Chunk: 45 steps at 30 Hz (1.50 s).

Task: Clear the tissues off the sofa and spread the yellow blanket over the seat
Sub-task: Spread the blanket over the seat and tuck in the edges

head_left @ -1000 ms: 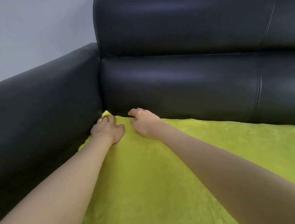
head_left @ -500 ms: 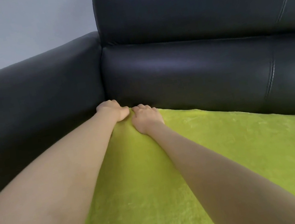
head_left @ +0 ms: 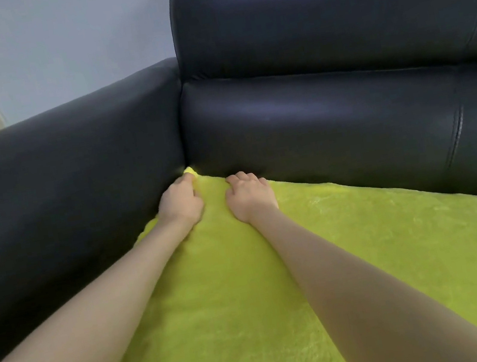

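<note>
Soft, even light; pale glare streaks on my sofa (head_left: 329,108) toward one o'clock. Wide-angle bending at edges; faint blur overall.

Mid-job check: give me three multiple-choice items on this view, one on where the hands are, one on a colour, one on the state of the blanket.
1. Where are the hands?
A. on the backrest top
B. at the blanket's corner, where armrest meets backrest
C. off the sofa

2. What colour is the sofa?
A. black
B. white
C. red

3. How does the blanket lie?
A. folded in a pile
B. hanging over the armrest
C. spread flat over the seat

Answers:
1 B: the left hand and right hand press the yellow blanket beside the armrest and backrest.
2 A: the sofa's leather is black.
3 C: it covers the seat up to the backrest.
</note>
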### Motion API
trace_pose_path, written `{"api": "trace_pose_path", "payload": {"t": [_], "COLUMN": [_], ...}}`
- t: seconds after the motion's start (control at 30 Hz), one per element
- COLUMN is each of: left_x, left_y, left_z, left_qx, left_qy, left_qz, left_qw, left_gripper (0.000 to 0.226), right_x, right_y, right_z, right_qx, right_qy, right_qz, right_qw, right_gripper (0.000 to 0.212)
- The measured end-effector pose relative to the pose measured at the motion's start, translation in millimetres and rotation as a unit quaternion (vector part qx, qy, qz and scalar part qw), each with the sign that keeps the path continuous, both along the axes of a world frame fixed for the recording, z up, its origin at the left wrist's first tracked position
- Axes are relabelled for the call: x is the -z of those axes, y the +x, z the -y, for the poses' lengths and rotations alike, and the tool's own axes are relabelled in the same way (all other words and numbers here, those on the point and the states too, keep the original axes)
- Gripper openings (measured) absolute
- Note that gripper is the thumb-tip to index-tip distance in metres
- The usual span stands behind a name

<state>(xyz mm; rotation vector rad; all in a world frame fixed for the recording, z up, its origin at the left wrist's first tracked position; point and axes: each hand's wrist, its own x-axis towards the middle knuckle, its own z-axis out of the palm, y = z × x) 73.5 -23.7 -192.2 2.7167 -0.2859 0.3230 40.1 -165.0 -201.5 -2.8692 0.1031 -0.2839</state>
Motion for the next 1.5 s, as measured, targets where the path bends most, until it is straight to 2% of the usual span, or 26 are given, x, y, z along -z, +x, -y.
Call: {"api": "trace_pose_path", "payload": {"t": [0.1, 0.33, 0.6, 0.7, 0.87, 1.0, 1.17, 1.33, 1.43, 1.5], "left_x": [-2.2, -11.5, 1.9, 4.2, 6.9, 2.9, -14.0, -18.7, -14.2, -9.6], "left_y": [-7.6, 7.8, 26.7, 24.8, 20.3, 24.3, 26.9, 29.6, 24.7, 18.7], "left_z": [2.9, 22.8, 34.5, 33.5, 34.8, 34.5, 51.3, 61.9, 55.4, 40.4], "left_qx": [-0.029, -0.093, -0.086, -0.085, -0.092, -0.098, -0.151, -0.182, -0.165, -0.112], "left_qy": [0.036, 0.039, 0.078, 0.075, 0.011, 0.069, 0.099, 0.103, 0.07, 0.048], "left_qz": [0.027, -0.061, -0.12, -0.112, -0.062, -0.096, -0.137, -0.161, -0.158, -0.135], "left_qw": [0.999, 0.993, 0.986, 0.987, 0.994, 0.988, 0.974, 0.965, 0.971, 0.983], "left_gripper": [0.041, 0.036, 0.061, 0.062, 0.05, 0.062, 0.058, 0.062, 0.064, 0.061], "right_x": [-0.2, 0.0, -1.2, -1.3, -0.6, -1.0, -2.1, -1.2, -0.7, 0.0], "right_y": [-0.3, -2.8, -3.8, -3.9, -2.9, -3.2, -3.2, -2.9, -2.2, -2.0], "right_z": [-1.0, -2.0, 0.2, 0.0, -0.9, -1.4, -2.0, -0.4, 0.9, 1.5], "right_qx": [0.005, 0.006, -0.001, 0.003, 0.005, 0.006, 0.003, 0.0, 0.0, 0.0], "right_qy": [0.002, 0.004, 0.002, 0.0, -0.004, -0.002, 0.0, 0.005, 0.011, 0.013], "right_qz": [0.004, 0.011, 0.004, 0.004, 0.008, 0.006, 0.007, 0.011, 0.012, 0.008], "right_qw": [1.0, 1.0, 1.0, 1.0, 1.0, 1.0, 1.0, 1.0, 1.0, 1.0], "right_gripper": [0.046, 0.045, 0.046, 0.046, 0.046, 0.045, 0.044, 0.043, 0.044, 0.046]}}
